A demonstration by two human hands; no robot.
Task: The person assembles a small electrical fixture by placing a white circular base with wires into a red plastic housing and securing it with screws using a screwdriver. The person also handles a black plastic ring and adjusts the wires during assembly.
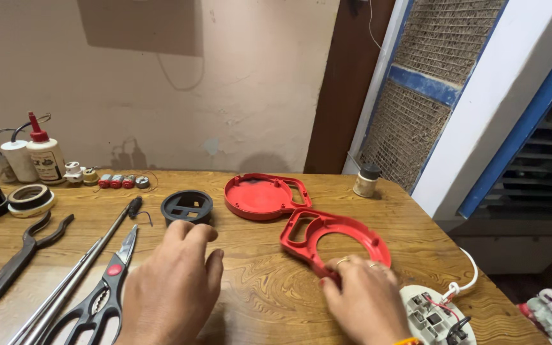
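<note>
left hand [172, 287] flat, palm down, right hand [364, 299] fingers curled

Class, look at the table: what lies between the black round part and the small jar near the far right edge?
In the head view, a closed red housing shell lies between the black round part and the small jar.

red ring shell [335, 241] and black round part [187, 207] on the wooden table

the red plastic ring shell is laid flat near the table's right side, open circle in the middle, a handle-shaped cutout at its upper left end, raised rim facing up; its near edge is pinched by the right hand [367, 300]. the black round part, a short cylinder with square openings in its top, is set upright just past the fingertips of the left hand [174, 281], which is spread flat. whether it's actually touched can't be told.
</note>
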